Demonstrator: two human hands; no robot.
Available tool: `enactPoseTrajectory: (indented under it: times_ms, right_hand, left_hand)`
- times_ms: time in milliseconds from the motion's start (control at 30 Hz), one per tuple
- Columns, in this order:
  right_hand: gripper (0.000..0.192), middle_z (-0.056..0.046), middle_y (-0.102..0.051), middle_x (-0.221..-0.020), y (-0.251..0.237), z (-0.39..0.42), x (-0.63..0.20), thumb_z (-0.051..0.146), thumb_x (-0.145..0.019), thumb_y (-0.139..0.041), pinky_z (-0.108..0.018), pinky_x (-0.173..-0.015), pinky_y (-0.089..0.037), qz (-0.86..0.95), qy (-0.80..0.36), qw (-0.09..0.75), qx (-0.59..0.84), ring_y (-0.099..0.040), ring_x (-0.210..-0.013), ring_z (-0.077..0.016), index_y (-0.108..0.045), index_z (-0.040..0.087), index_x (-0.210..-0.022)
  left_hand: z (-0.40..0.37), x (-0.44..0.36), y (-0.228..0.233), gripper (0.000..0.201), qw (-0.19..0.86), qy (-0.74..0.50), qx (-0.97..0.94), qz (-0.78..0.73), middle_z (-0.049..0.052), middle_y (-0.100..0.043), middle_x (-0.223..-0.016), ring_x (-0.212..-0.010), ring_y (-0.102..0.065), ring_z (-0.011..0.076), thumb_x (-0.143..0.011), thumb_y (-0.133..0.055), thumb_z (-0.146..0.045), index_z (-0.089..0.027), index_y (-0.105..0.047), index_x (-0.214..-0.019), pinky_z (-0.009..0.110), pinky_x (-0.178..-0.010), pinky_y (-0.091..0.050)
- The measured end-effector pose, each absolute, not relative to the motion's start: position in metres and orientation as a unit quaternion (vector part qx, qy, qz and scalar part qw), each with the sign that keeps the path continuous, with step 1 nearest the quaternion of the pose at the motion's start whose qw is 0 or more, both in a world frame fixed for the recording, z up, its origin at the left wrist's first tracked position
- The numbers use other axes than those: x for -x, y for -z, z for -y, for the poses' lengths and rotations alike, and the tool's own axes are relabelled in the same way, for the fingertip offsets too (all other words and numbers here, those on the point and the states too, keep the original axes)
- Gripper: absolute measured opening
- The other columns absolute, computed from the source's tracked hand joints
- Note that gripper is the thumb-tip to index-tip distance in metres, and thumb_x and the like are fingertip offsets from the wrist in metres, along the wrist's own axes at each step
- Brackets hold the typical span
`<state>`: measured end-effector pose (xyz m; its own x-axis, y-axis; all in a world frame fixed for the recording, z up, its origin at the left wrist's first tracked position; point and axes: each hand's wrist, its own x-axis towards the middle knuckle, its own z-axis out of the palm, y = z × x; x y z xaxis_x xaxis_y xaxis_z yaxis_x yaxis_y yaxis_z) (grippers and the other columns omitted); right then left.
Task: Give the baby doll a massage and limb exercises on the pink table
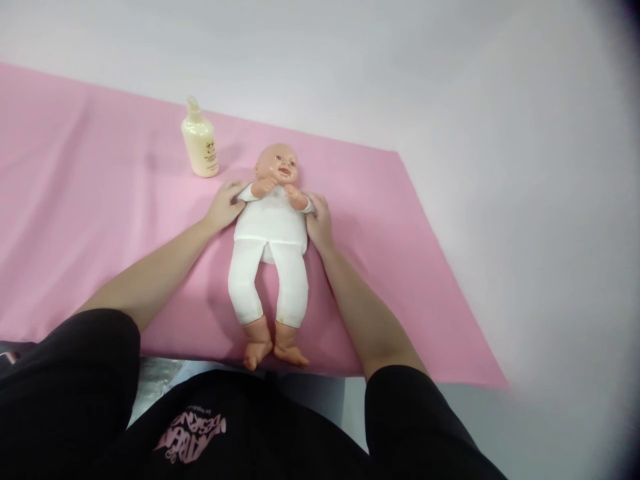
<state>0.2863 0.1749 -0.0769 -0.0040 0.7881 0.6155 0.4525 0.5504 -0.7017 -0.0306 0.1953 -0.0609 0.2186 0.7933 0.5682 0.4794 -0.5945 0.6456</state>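
A baby doll (271, 227) in a white top and white leggings lies on its back on a pink cloth (100, 220), head pointing away from me and bare feet near the cloth's front edge. My left hand (226, 203) rests against the doll's shoulder and side on the left. My right hand (319, 222) presses against its other side, under its arm. Both hands cup the torso from either side. The doll's own arms are bent up over its chest.
A cream-coloured lotion bottle (200, 141) with a pump top stands upright on the cloth, just left of the doll's head. The cloth covers a white table (525, 200), bare to the right and behind. My black shirt fills the bottom.
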Motion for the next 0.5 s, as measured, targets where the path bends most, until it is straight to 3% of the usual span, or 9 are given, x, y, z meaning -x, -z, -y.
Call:
enactPoseTrajectory:
  times_ms: [100,300,500]
  right_hand:
    - [0.053,-0.007,-0.074,-0.131,0.07,-0.17,-0.282,0.011,-0.089,-0.047,-0.049,-0.125,-0.051,0.708,-0.134,0.534,0.443,-0.066,-0.131,-0.0247,-0.073,0.029,-0.13]
    - [0.052,-0.007,-0.074,-0.134,0.07,-0.17,-0.283,0.012,-0.087,-0.05,-0.051,-0.126,-0.05,0.697,-0.149,0.539,0.45,-0.065,-0.132,-0.0251,-0.071,0.028,-0.131]
    - [0.044,-0.009,-0.071,-0.133,0.077,-0.177,-0.285,0.027,-0.086,-0.059,-0.059,-0.123,-0.05,0.596,-0.234,0.593,0.489,-0.066,-0.127,-0.0275,-0.061,0.026,-0.13]
  left_hand:
    - [-0.192,0.031,0.059,0.056,0.156,-0.448,-0.771,-0.425,0.012,-0.071,-0.137,-0.128,-0.065,0.0345,-0.088,-0.063,-0.024,-0.022,-0.073,-0.143,0.055,-0.118,-0.051]
    - [-0.188,0.03,0.052,0.059,0.155,-0.447,-0.774,-0.421,0.013,-0.073,-0.136,-0.128,-0.065,0.0348,-0.088,-0.062,-0.025,-0.019,-0.07,-0.146,0.057,-0.12,-0.05]
    - [-0.198,0.033,0.064,0.063,0.208,-0.506,-0.722,-0.424,0.017,-0.065,-0.152,-0.14,-0.062,0.0356,-0.1,-0.066,-0.053,-0.02,-0.056,-0.153,0.055,-0.124,-0.047]
